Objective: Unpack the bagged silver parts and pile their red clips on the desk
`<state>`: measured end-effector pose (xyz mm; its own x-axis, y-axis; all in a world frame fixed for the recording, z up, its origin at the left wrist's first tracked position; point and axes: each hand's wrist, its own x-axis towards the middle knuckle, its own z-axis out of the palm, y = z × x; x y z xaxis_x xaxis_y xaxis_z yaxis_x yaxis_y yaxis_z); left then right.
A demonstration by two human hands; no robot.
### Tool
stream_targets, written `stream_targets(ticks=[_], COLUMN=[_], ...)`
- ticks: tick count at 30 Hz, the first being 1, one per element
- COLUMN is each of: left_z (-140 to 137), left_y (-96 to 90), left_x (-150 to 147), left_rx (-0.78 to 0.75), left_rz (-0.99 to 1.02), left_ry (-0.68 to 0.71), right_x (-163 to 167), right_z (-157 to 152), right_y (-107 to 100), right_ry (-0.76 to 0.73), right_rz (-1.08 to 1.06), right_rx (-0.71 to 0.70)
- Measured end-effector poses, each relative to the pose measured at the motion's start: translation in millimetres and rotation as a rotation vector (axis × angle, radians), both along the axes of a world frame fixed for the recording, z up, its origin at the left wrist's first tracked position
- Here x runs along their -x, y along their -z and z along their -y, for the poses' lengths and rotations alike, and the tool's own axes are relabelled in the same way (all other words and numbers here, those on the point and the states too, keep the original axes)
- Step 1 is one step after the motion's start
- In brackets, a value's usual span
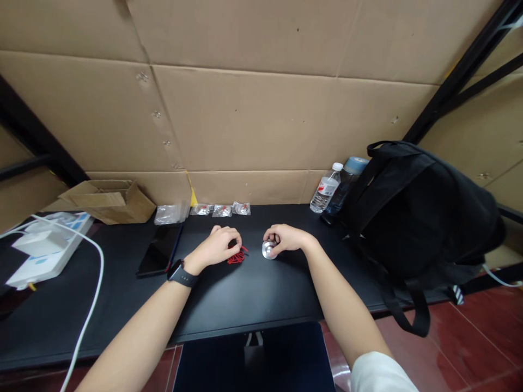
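Observation:
My right hand (281, 238) has its fingers curled round the edge of a shiny silver disc (268, 250), which looks like a metal yo-yo with a raised centre. It is at the middle of the black table (253, 299). To the left, my left hand (220, 244), with a dark watch on the wrist, bends its fingers down over a small tangle of red string (236, 257). Thumb and fingertips close on the string's upper part, partly hidden by the hand. A gap of bare tabletop lies between the two hands.
Small clear packets (222, 210) with shiny round pieces lie along the cardboard wall, beside empty-looking plastic bags (171, 213). A dark phone (159, 250), paper bag (118, 201) and white power strip (53, 253) stand left. Right are a water bottle (326, 189) and black backpack (425, 218).

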<state>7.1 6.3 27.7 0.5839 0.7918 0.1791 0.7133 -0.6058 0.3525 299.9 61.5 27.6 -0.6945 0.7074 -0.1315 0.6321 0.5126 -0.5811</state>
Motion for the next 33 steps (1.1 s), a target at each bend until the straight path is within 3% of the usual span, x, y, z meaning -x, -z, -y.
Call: stream_targets(ticks=[13,22,28,33], left_z=[-2.5,-2.5,-3.8,-2.7], left_y=[7.4,7.6,8.6,6.9], left_x=[1.3,0.6,3.4,8.6], left_rx=[0.022,0.029,-0.038,-0.029], left_rz=[-0.037,-0.009,0.014,-0.02], left_ry=[0.033,0.086,0.037,0.051], right_x=[-1.4,0.1,4.4,9.7], right_z=[1.7,5.0,3.0,0.6], right_y=[-4.7,-4.9,-1.0,4.4], right_ry=[0.035,0.013,0.01,0.044], right_rz=[-0.026,0.003,-0.062,-0.027], right_rx=[0.076,-0.015,-0.137,-0.118])
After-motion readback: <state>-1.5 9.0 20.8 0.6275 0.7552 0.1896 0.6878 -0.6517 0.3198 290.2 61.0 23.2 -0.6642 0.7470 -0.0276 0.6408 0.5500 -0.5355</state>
